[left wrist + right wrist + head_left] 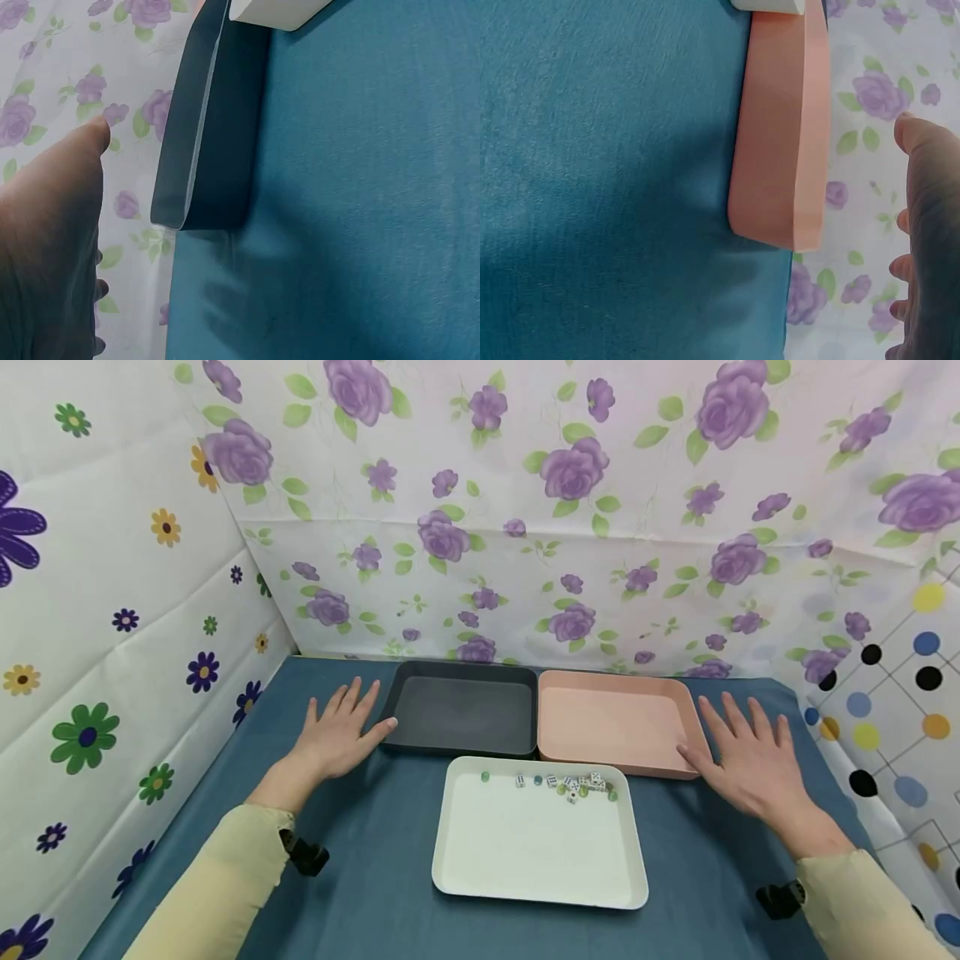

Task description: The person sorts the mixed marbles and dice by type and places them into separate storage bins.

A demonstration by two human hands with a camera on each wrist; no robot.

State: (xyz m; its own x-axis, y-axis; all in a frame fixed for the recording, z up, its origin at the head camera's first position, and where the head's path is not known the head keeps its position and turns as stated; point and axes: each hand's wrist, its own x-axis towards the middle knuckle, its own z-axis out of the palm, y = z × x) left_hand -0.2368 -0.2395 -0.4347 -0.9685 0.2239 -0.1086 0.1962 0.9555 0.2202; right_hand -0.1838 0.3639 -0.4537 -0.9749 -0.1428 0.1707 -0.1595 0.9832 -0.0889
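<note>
My left hand (334, 734) has its fingers spread beside the left end of a dark grey tray (465, 706) and holds nothing. On the other side my right hand (750, 760), also spread and holding nothing, overlaps the right edge of a pink tray (611, 718) in the head view. Nearer to me is a white tray (536, 852). Along its far edge lie several white dice (573, 796), mostly toward the right corner, mixed with small green glass beads (485, 776) and a bluish bead (537, 780). Both wrist views show the hands raised above the table.
A blue cloth (360, 893) covers the table. Behind the trays hangs a curtain with purple flowers (442, 535). Patterned sheets stand at the left (135, 693) and right sides. The grey and pink trays sit side by side, with the white tray close in front.
</note>
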